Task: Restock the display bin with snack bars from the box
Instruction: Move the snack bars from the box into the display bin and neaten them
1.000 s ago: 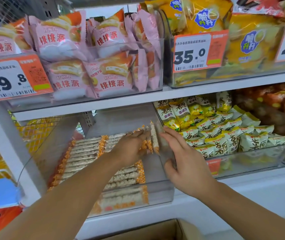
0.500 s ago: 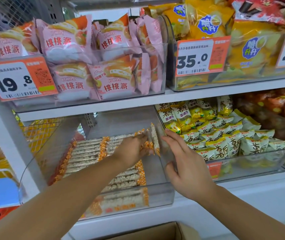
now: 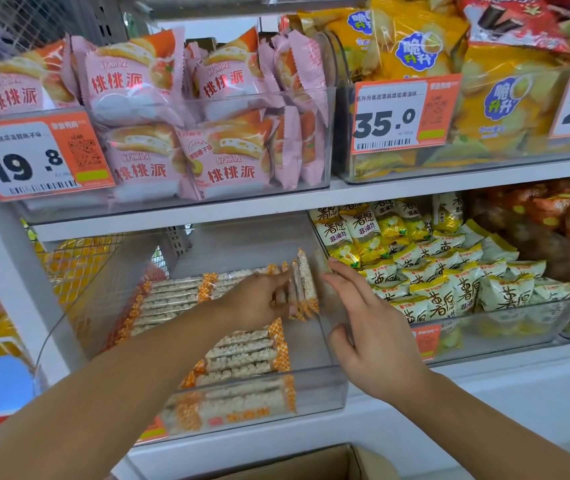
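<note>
A clear plastic display bin [image 3: 325, 389] sits on the lower shelf and holds rows of white snack bars with orange-checked ends [image 3: 242, 355]. My left hand [image 3: 259, 299] is inside the bin, its fingers closed on a few upright snack bars [image 3: 302, 285] at the bin's right side. My right hand [image 3: 370, 327] rests against the bin's right wall beside those bars, fingers spread, thumb on the wall's edge. The cardboard box [image 3: 314, 464] shows at the bottom edge, its contents hidden.
Beside the bin on the right is another clear bin with yellow-green packets [image 3: 450, 271]. The upper shelf carries pink pie packets [image 3: 186, 126], yellow chip bags [image 3: 484, 98] and price tags. Orange-brown bags [image 3: 553, 230] fill the far right.
Both hands stay in about the same place at the bin's right side. The left hand has kept its grip on the upright bars and nudged them slightly.
</note>
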